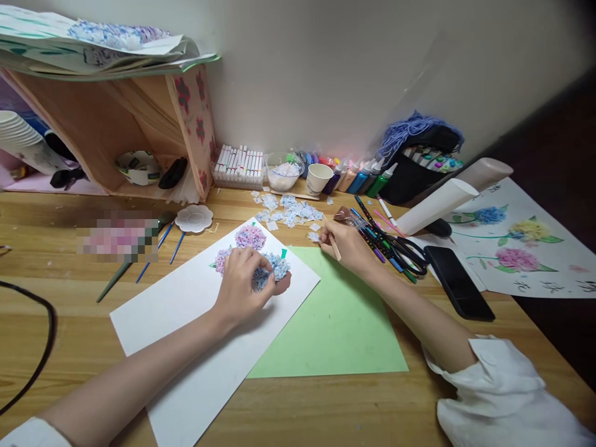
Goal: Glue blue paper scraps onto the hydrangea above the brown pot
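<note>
My left hand (244, 279) rests over the white sheet (200, 354), its thumb and fingers curled together at a blue paper flower (278, 266); whatever is between the fingertips is too small to make out. Pink-purple flowers (250, 237) lie beside it on the sheet, with a brown patch (283, 284) under the blue one. My right hand (343, 245) is closed on a thin wooden stick (335, 248), at the top edge of the green sheet (330, 323). Its fingertips are near small pale-blue paper pieces (295, 212) scattered on the table.
Behind the pieces stand a marker box (239, 167), a bowl (283, 174), a paper cup (319, 180) and paint bottles (361, 180). Scissors (410, 251), pens and a phone (459, 282) lie right. Brushes (177, 247) and a flower-shaped dish (194, 218) lie left, near a pink box (193, 124).
</note>
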`<state>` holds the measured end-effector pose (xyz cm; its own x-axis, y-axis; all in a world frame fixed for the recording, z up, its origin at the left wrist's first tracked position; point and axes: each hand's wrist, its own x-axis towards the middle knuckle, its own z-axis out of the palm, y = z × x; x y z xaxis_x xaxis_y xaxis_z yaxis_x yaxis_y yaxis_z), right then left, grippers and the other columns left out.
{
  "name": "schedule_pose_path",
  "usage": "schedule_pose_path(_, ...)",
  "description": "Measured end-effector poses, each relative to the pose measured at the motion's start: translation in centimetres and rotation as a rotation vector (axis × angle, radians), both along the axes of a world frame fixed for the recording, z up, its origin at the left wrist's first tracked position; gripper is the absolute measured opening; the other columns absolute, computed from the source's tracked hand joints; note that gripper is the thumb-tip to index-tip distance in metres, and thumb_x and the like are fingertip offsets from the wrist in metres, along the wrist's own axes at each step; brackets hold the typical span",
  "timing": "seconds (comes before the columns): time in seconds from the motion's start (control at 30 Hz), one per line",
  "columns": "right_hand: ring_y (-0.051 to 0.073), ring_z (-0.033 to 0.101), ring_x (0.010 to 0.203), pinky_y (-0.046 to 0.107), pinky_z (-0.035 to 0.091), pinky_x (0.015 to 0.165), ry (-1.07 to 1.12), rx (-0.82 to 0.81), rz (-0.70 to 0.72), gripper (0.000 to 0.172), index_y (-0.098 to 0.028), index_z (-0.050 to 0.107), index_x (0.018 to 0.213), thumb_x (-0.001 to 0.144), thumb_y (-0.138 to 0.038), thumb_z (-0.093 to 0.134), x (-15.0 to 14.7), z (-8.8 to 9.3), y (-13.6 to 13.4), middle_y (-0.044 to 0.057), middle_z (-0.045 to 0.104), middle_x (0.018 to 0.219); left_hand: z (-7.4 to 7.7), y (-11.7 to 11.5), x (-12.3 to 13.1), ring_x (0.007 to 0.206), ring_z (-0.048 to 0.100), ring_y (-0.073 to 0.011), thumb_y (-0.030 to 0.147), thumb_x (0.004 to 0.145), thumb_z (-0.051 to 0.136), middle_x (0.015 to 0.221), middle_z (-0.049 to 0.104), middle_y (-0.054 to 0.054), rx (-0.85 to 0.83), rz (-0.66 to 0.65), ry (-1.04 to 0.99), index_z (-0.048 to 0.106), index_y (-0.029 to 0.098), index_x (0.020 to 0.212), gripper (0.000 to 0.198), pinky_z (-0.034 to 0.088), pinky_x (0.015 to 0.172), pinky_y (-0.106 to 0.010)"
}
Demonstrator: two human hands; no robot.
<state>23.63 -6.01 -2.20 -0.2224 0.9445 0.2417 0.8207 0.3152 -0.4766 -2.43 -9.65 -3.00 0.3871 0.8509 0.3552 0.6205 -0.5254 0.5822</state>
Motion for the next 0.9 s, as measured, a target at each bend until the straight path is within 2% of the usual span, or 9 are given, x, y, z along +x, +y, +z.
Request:
schedule_pose_path(0.2,0.017,0.055,0.063,0.028,0.039,0.063,0.116,0.086,-0.108,0.012,-0.021,0.045,0.068,0.072,-0.015,0.055,0.2,-0.7,-0.2,0.003,0.061,0.071,-0.2,0.0,0.0,0.083,0.042,-0.0212,0.018,0.082,0.051,0.082,0.055,-0.003,0.011,0.017,-0.014,0.051,0.021,0.077,0.006,0.034,0.075,-0.037)
schedule_pose_path(0.27,0.018,0.057,0.065,0.029,0.04,0.064,0.23,0.056,-0.177,0.014,-0.021,0.045,0.067,0.071,-0.02,0.058,-0.1,0.0,-0.6,0.003,0.062,0.072,-0.3,0.0,0.0,0.084,0.043,-0.0213,0.018,0.083,0.051,0.082,0.056,-0.003,0.019,0.024,-0.02,0.051,0.021,0.077,0.007,0.034,0.076,-0.037)
schedule_pose_path(0.33,0.018,0.059,0.068,0.029,0.041,0.064,0.402,-0.052,-0.2,0.017,-0.021,0.044,0.067,0.07,-0.024,0.061,-0.7,0.9,-1.3,0.004,0.064,0.074,-0.4,0.0,0.0,0.085,0.043,-0.0213,0.019,0.084,0.05,0.084,0.056,-0.003,0.029,0.031,-0.027,0.053,0.02,0.078,0.007,0.034,0.076,-0.037)
schedule_pose_path(0.47,0.015,0.057,0.068,0.027,0.042,0.061,0.686,-0.39,-0.06,0.024,-0.02,0.044,0.069,0.068,-0.027,0.067,-2.9,2.1,-3.2,0.002,0.062,0.075,-0.3,0.0,-0.1,0.089,0.043,-0.0217,0.022,0.087,0.051,0.091,0.057,-0.005,0.058,-0.017,-0.037,0.06,0.021,0.092,0.01,0.035,0.08,-0.037)
schedule_pose_path(0.6,0.014,0.056,0.066,0.026,0.042,0.062,0.777,-0.574,0.04,0.024,-0.02,0.044,0.067,0.068,-0.024,0.068,-5.2,1.5,-5.0,-0.001,0.059,0.07,-0.3,-0.2,-0.2,0.093,0.044,-0.0216,0.03,0.088,0.054,0.095,0.058,-0.005,0.067,-0.15,-0.025,0.062,0.021,0.098,0.016,0.034,0.083,-0.038)
schedule_pose_path(0.77,0.014,0.056,0.07,0.026,0.043,0.065,0.801,-0.581,0.097,0.023,-0.02,0.044,0.068,0.071,-0.022,0.067,-6.3,1.0,-6.4,0.0,0.059,0.073,-0.1,-1.0,-0.7,0.09,0.046,-0.0201,0.027,0.09,0.051,0.088,0.059,-0.004,0.026,-0.24,0.018,0.061,0.02,0.085,0.013,0.032,0.08,-0.037)
schedule_pose_path(0.83,0.013,0.055,0.068,0.026,0.042,0.063,0.792,-0.541,0.098,0.021,-0.019,0.048,0.07,0.077,-0.029,0.065,-6.1,0.9,-6.7,0.0,0.058,0.074,-0.1,-1.3,-0.9,0.088,0.046,-0.0196,0.026,0.089,0.053,0.087,0.059,-0.004,0.009,-0.242,0.014,0.06,0.019,0.082,0.012,0.032,0.078,-0.037)
schedule_pose_path(0.9,0.013,0.053,0.065,0.026,0.041,0.059,0.846,-0.485,0.099,0.024,-0.019,0.055,0.077,0.087,-0.041,0.053,-5.9,0.6,-6.9,0.001,0.058,0.073,0.0,-1.5,-1.1,0.086,0.046,-0.0194,0.025,0.087,0.055,0.085,0.059,-0.003,-0.01,-0.235,0.02,0.06,0.019,0.08,0.011,0.032,0.077,-0.037)
